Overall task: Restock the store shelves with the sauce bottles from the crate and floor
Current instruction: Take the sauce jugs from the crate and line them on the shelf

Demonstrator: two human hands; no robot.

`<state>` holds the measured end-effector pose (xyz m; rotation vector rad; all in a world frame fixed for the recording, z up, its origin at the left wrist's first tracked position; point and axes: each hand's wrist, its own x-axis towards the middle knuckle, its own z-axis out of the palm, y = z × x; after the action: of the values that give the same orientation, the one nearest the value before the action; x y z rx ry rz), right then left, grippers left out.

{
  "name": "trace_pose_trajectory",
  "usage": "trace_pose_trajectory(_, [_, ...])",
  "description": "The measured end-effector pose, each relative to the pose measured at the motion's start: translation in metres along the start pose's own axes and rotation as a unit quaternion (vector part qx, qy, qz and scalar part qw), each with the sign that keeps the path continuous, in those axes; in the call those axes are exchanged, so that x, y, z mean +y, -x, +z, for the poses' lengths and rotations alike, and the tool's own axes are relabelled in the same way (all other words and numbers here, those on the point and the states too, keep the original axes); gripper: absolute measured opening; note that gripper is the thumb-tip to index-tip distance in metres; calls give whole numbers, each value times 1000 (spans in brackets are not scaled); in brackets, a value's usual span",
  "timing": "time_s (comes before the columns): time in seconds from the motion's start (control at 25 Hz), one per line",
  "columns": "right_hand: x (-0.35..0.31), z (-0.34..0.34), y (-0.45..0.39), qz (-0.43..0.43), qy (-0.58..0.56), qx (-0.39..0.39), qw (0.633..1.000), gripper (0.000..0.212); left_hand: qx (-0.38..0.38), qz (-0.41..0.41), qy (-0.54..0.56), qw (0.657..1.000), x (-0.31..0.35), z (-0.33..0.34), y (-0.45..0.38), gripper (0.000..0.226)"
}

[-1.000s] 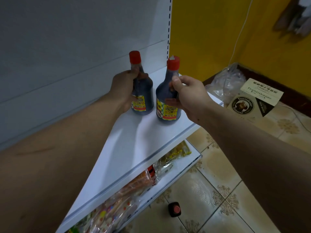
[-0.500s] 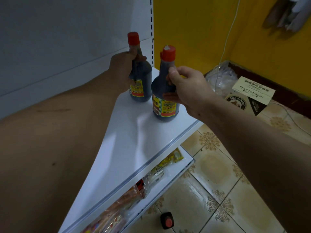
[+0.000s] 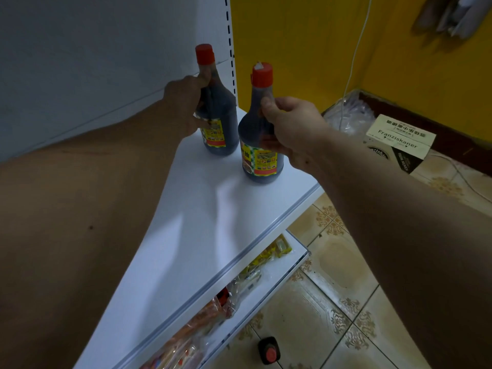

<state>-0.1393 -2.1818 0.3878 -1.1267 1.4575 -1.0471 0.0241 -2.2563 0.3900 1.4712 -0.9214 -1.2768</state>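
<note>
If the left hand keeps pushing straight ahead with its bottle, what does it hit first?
Probably the shelf's white back panel: the left hand points toward it, gripping the rear bottle. Nothing shows between them, though depth is unclear.

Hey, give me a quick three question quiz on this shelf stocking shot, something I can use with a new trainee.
1. True or false: both bottles on the top shelf have red caps.
2. Which hand grips the bottle nearer the back panel: A) left hand, B) right hand, C) neither?
3. Fill in: one more bottle stands on the ______ below.

Key:
1. True: the rear bottle and the front bottle each carry a red cap.
2. A: the left hand holds the rear bottle; the right hand holds the front one.
3. Floor, on the tiles beside the lower shelf.
</note>
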Motion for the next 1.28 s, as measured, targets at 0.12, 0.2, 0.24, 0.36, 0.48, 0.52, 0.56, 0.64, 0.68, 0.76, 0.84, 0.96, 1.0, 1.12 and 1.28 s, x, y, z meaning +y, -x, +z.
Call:
trace_pose_trajectory(0.12, [-6, 0, 5, -17, 66, 25, 997, 31, -7, -13, -23, 1000, 1, -4, 3, 48])
trace_pose_trajectory(0.2, [-7, 3, 10, -32, 92, 47, 994, 29, -8, -32, -21, 999, -6, -7, 12, 31])
trace_pose_trajectory(0.24, [-8, 4, 13, -33, 94, 56, 993, 25, 4, -46, -12, 999, -11, -9, 18, 23])
trace_pose_trajectory(0.36, [-1, 12, 28, -9, 108, 69, 992, 38, 62, -48, 7, 997, -31, -23, 43, 31])
trace_pose_trajectory(0.48, [18, 22, 58, 27, 136, 99, 985, 58, 116, 8, 21, 993, -48, -48, 85, 36])
trace_pose_trajectory(0.52, [27, 27, 71, 21, 110, 105, 988, 52, 108, 17, 51, 993, -53, -58, 107, 33])
trace_pose_trajectory(0.56, [38, 34, 89, 7, 88, 113, 990, 41, 76, 7, 98, 992, -60, -68, 135, 30])
trace_pose_trajectory(0.64, [67, 51, 138, -38, 82, 124, 988, 18, -25, -18, 209, 977, -79, -87, 195, 28])
trace_pose_trajectory(0.68, [82, 61, 168, -60, 86, 112, 988, 14, -60, -32, 239, 969, -92, -97, 225, 30])
trace_pose_trajectory(0.76, [108, 84, 225, -74, 94, 61, 991, 17, -81, -57, 235, 967, -126, -121, 283, 33])
trace_pose_trajectory(0.84, [135, 103, 266, -61, 100, 9, 993, 21, -65, -84, 226, 968, -162, -145, 333, 32])
trace_pose_trajectory(0.96, [176, 129, 319, -20, 130, -77, 988, 19, -9, -151, 167, 974, -222, -183, 394, 30])
trace_pose_trajectory(1.0, [188, 137, 338, -2, 142, -119, 983, 19, 5, -174, 145, 974, -243, -196, 412, 30])
trace_pose_trajectory(1.12, [233, 160, 387, 61, 164, -231, 957, 21, 36, -236, 116, 964, -308, -229, 454, 31])
trace_pose_trajectory(1.28, [301, 193, 447, 160, 198, -282, 925, 19, 126, -320, 145, 928, -375, -259, 500, 27])
